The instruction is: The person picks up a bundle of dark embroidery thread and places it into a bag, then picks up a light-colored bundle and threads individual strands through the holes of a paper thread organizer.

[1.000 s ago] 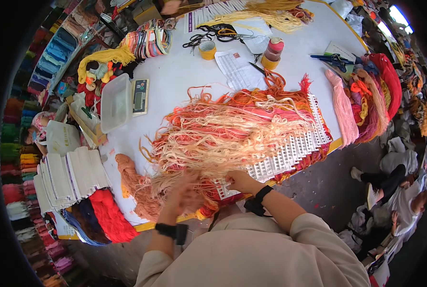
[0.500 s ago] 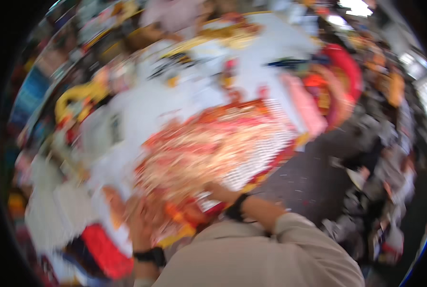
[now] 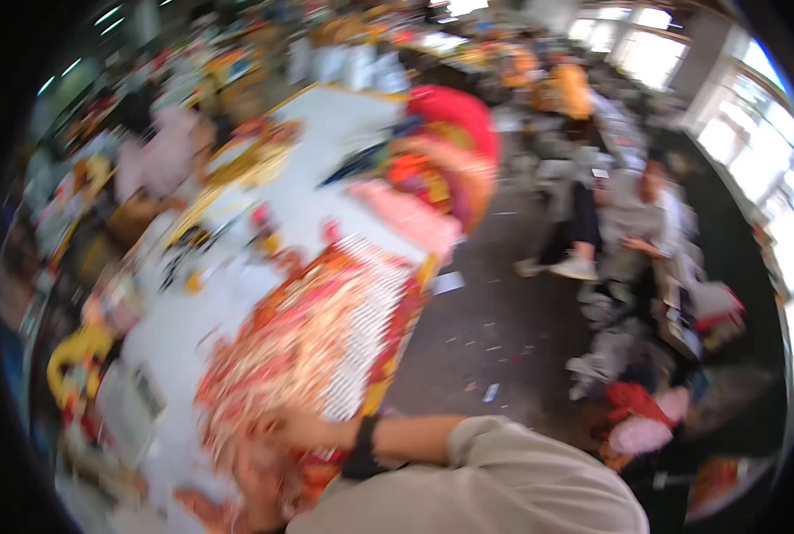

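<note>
A shaggy piece [image 3: 281, 334] in pink, orange and cream strands lies on the white table. Its right part is bare white mesh [image 3: 361, 334] with a dark red border. My right hand [image 3: 290, 431], with a black band at the wrist, is over the near edge of the strands. Close beside and below it is my left hand [image 3: 259, 481], which seems to touch the right one. Motion smears the fingers of both, so any thread or tool between them cannot be made out. Orange and red material [image 3: 319, 472] shows under my right wrist.
Farther along the white table [image 3: 326, 116] lie a pink cloth [image 3: 406, 218], a red rounded bundle [image 3: 455, 116] and yellow strands [image 3: 250, 160]. Black-handled tools [image 3: 188, 249] lie at the left. A person [image 3: 637, 214] sits at the right, beyond the grey floor [image 3: 468, 329].
My view has swung right, so the table and the shaggy piece sit farther left. My hands, apart before, are now close together. The seated person has come into clearer view.
</note>
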The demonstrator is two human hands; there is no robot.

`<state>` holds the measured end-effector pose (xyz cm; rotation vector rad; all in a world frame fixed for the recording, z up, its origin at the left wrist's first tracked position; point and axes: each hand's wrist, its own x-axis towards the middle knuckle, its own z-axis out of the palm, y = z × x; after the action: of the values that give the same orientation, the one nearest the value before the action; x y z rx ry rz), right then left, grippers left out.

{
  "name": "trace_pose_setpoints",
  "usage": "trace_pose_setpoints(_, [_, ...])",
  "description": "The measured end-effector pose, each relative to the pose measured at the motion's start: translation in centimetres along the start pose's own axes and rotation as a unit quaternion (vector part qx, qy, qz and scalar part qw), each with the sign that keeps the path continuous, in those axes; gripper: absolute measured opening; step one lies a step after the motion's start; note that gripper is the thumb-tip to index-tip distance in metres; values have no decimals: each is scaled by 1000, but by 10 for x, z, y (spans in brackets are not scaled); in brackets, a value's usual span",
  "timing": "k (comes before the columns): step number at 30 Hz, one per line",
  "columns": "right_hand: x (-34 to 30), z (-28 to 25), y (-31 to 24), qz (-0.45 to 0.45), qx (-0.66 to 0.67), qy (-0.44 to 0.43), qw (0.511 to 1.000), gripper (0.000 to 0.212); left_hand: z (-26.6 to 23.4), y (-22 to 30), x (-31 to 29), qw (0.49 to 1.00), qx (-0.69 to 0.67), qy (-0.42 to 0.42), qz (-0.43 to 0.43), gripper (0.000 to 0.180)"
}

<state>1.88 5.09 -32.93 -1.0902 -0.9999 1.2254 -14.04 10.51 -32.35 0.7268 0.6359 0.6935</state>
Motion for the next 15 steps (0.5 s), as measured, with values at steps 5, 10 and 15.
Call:
trace_pose_setpoints(5, [-5,-20,-17,125,105,7,987,15,28,11,4,993,-106,5,-47,31])
trace_pose_setpoints(10, [-6,-7,-29,199,169,4,965,10,29,16,-11,994,-82,63,26,26])
trace_pose_setpoints(15, [-1,-5,-23,195,143,-32,970,12,25,13,-16,992,-28,108,63,23])
